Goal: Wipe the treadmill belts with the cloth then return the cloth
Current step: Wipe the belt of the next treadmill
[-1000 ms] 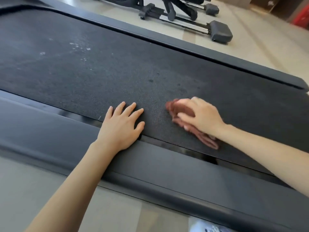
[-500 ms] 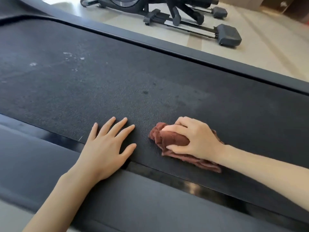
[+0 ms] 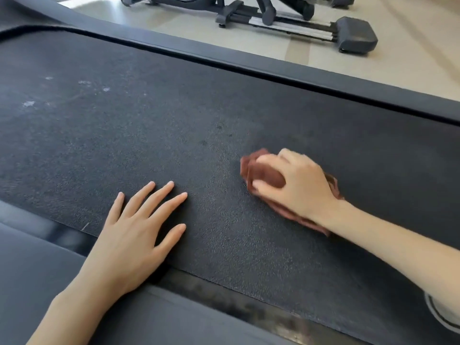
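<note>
Left hand point(image 3: 132, 235) and right hand point(image 3: 298, 185) are both bare. Left forearm point(image 3: 74, 307) and right forearm point(image 3: 398, 247) are uncovered as far as the frame edge. Fingernails are short and rounded. At the lower right edge, a pale grey shape point(image 3: 445, 312) bears a dark curved stripe, whether clothing or footwear cannot be told.

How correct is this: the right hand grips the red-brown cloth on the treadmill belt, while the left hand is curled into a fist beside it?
Not fully. The left hand is no fist: it lies flat, fingers straight and spread. The rest holds: the right hand grips the red-brown cloth on the treadmill belt. The head view shows it.
</note>
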{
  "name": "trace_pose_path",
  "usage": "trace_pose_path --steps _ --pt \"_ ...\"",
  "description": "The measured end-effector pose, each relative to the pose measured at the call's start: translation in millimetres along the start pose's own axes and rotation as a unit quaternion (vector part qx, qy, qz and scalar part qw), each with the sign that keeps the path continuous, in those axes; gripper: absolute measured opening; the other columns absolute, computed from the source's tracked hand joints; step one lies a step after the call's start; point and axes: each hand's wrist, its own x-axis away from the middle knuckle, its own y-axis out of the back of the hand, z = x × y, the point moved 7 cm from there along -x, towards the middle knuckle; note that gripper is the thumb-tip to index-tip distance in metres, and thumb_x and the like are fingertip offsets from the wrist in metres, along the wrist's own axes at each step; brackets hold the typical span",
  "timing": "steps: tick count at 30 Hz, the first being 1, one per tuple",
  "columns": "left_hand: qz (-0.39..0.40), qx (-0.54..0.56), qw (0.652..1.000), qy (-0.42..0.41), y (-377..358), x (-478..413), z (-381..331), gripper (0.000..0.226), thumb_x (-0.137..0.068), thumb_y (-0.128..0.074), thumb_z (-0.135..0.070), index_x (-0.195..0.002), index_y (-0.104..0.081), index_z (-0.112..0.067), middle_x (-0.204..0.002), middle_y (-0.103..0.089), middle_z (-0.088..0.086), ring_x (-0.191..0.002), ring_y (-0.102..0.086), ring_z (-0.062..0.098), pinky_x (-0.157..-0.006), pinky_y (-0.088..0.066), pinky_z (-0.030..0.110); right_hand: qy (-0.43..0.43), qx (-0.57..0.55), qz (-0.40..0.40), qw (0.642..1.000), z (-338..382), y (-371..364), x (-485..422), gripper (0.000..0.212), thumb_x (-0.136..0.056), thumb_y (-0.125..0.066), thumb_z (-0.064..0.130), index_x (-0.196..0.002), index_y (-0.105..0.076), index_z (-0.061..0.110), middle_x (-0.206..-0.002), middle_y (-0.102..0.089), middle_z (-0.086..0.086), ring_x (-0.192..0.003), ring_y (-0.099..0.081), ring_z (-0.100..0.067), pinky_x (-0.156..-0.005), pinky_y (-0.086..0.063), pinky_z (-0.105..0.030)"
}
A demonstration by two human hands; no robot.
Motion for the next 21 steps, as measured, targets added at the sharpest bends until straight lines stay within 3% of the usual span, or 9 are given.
trace_pose_path --steps 2,4,7,10,12,14,18,21 --pt "0.002 0.001 1.000 -0.002 0.5 0.5 -1.0 0.063 -0.081 -0.011 -0.065 -0.141 -0.022 -0.046 -0.151 -0.016 -0.021 -0.143 -0.009 0.008 -0.116 -0.005 0.044 0.084 -0.027 0.027 0.996 11.8 10.3 35.6 0.042 -0.080 -0.052 0.060 -0.108 -0.062 0.031 -0.082 -0.053 0.005 -0.075 -0.051 -0.013 -0.068 -0.037 -0.027" --pt "0.004 0.002 1.000 -0.002 0.9 1.2 -1.9 0.063 -0.082 -0.013 -0.064 -0.141 -0.025 -0.044 -0.151 -0.019 -0.019 -0.143 -0.011 0.010 -0.116 -0.008 0.046 0.102 -0.034 0.034 0.994 -4.8 16.3 41.7 0.043 -0.080 -0.054 0.058 -0.111 -0.064 0.030 -0.082 -0.055 0.004 -0.074 -0.053 -0.013 -0.067 -0.042 -0.027" --pt "0.006 -0.003 1.000 -0.003 0.8 0.3 -3.3 0.063 -0.082 -0.012 -0.064 -0.141 -0.024 -0.045 -0.152 -0.017 -0.020 -0.143 -0.011 0.010 -0.116 -0.007 0.045 -0.018 0.014 0.005 1.000 -60.5 16.0 -0.7 0.044 -0.081 -0.051 0.059 -0.116 -0.062 0.034 -0.087 -0.059 0.000 -0.085 -0.060 -0.023 -0.070 -0.044 -0.031" --pt "0.004 -0.008 1.000 0.002 1.7 0.8 -3.6 0.064 -0.081 -0.011 -0.064 -0.141 -0.025 -0.045 -0.152 -0.017 -0.019 -0.143 -0.011 0.010 -0.116 -0.006 0.045 -0.161 0.082 -0.002 0.984 -118.5 -1.9 -51.4 0.045 -0.087 -0.048 0.058 -0.124 -0.054 0.033 -0.103 -0.060 -0.007 -0.100 -0.058 -0.032 -0.074 -0.042 -0.034" --pt "0.003 -0.009 1.000 0.002 2.2 0.5 -4.5 0.065 -0.081 -0.012 -0.064 -0.141 -0.026 -0.044 -0.152 -0.019 -0.019 -0.143 -0.012 0.010 -0.116 -0.007 0.045 -0.228 0.097 -0.003 0.969 -124.3 -15.6 -73.9 0.047 -0.090 -0.044 0.057 -0.125 -0.052 0.027 -0.110 -0.060 -0.014 -0.102 -0.057 -0.036 -0.083 -0.044 -0.040" --pt "0.003 -0.009 1.000 0.001 2.6 0.3 -4.4 0.065 -0.081 -0.012 -0.064 -0.141 -0.028 -0.044 -0.151 -0.020 -0.018 -0.143 -0.013 0.011 -0.116 -0.007 0.045 -0.240 0.104 -0.006 0.965 -100.0 -26.6 -87.5 0.047 -0.089 -0.044 0.055 -0.124 -0.053 0.025 -0.111 -0.061 -0.016 -0.102 -0.057 -0.037 -0.088 -0.043 -0.042" --pt "0.006 -0.012 1.000 0.001 2.8 1.4 -4.0 0.064 -0.081 -0.013 -0.063 -0.141 -0.027 -0.044 -0.151 -0.020 -0.018 -0.143 -0.014 0.012 -0.116 -0.009 0.046 -0.045 0.048 0.014 0.998 10.3 -37.6 -71.1 0.042 -0.084 -0.050 0.057 -0.116 -0.057 0.032 -0.097 -0.061 -0.005 -0.091 -0.058 -0.026 -0.079 -0.041 -0.034" --pt "0.015 -0.018 1.000 -0.008 1.9 2.1 -4.7 0.063 -0.082 -0.015 -0.062 -0.141 -0.025 -0.043 -0.151 -0.021 -0.016 -0.143 -0.014 0.014 -0.115 -0.011 0.047 0.123 -0.045 0.038 0.991 71.2 -24.8 -21.3 0.042 -0.079 -0.055 0.058 -0.110 -0.064 0.030 -0.084 -0.057 -0.002 -0.079 -0.057 -0.022 -0.071 -0.040 -0.033"
